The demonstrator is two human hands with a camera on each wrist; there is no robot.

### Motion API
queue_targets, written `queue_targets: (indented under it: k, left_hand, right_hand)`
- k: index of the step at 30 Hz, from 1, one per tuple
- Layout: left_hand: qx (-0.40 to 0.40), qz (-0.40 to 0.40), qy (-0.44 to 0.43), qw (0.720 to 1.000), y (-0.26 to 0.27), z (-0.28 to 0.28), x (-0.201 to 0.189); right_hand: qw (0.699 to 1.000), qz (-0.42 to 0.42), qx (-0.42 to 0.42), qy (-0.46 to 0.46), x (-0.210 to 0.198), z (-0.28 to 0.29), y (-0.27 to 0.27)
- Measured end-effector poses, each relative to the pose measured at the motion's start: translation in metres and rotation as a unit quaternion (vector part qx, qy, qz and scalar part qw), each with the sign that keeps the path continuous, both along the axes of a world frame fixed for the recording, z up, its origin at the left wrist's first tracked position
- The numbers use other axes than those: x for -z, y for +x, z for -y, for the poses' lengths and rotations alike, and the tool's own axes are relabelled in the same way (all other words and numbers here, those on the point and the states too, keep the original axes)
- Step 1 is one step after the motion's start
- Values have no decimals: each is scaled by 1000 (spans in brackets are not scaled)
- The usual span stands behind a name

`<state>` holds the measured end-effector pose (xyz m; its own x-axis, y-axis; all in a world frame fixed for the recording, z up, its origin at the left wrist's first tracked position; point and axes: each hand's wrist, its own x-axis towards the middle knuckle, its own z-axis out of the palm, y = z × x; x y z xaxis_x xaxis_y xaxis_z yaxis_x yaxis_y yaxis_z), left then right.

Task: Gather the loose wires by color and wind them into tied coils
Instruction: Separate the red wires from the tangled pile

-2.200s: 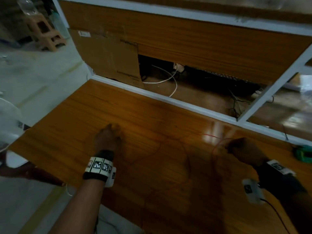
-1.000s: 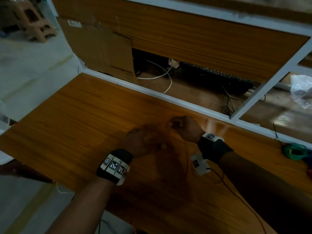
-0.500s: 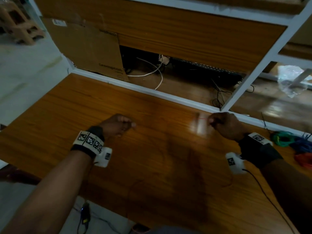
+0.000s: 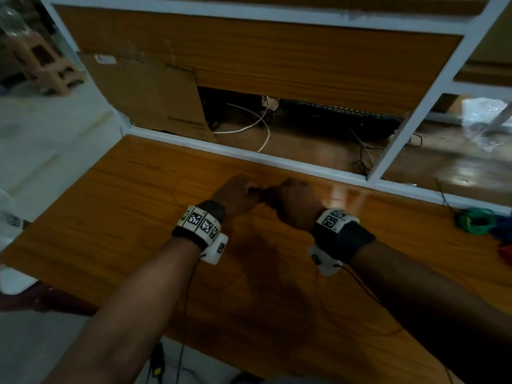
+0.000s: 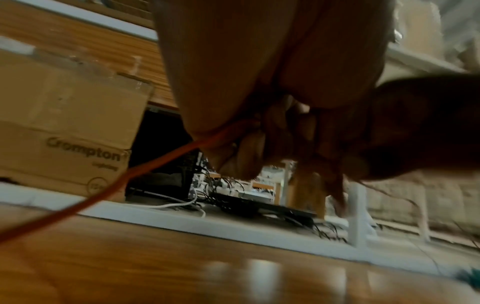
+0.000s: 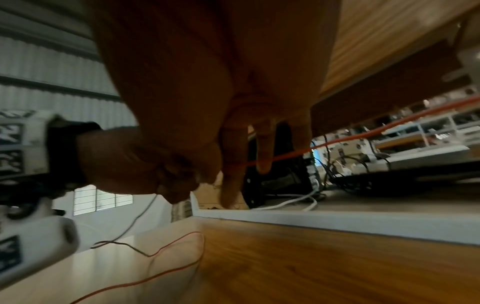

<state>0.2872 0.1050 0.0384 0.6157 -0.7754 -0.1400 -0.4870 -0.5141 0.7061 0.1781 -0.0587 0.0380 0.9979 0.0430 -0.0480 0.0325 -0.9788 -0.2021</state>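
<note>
A thin red wire point(image 5: 155, 162) runs from the table up into my left hand point(image 4: 243, 191), whose curled fingers point(image 5: 250, 152) pinch it. My right hand point(image 4: 279, 195) is knuckle to knuckle with the left over the wooden table point(image 4: 110, 217). In the right wrist view the same red wire point(image 6: 337, 142) crosses the right hand's fingers point(image 6: 263, 156), which hang down and hold it. More slack of the red wire point(image 6: 182, 246) lies looped on the tabletop. What the fingertips do where the hands meet is hidden in the head view.
Wound green point(image 4: 475, 220), blue point(image 4: 502, 232) and red point(image 4: 506, 253) coils lie at the table's right edge. A white frame rail point(image 4: 277, 162) bounds the far side. Beyond it are a cardboard box point(image 4: 155, 103), white cables point(image 4: 249, 128) and black cords.
Half a second ago my hands were far apart with the wire stretched between them. They have now come together at the middle of the table's far side.
</note>
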Motion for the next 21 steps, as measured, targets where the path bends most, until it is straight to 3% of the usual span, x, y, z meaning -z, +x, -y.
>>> queue_targets:
  k: [4,6,9,12,15,18,21]
  left_hand:
    - [-66,-45,-81,994,13,-40,-6]
    - [-113,-57,-74,989,20,-71,0]
    - [-123,-9,-45,991,14,-108,14]
    - [-131,-57,-96,985,-5,-101,16]
    - [-208,-189,-207,937,-26,-62,13]
    - [-265,-300,-276,874,-35,-30,4]
    - [-281,-377,-329,819,-38,-7,-4]
  right_hand:
    - [993,48,86,72,-14,55,-16]
    - [986,50,151,55,-11,100,-28]
    - [976,32,214,-8,-6,147,-43]
    - [979,32,203,6,-2,145,-49]
    - [962,151,220,-54,-3,113,-53]
    - [954,215,206,27,0,59,-67]
    - [968,79,188,147,21,16,-81]
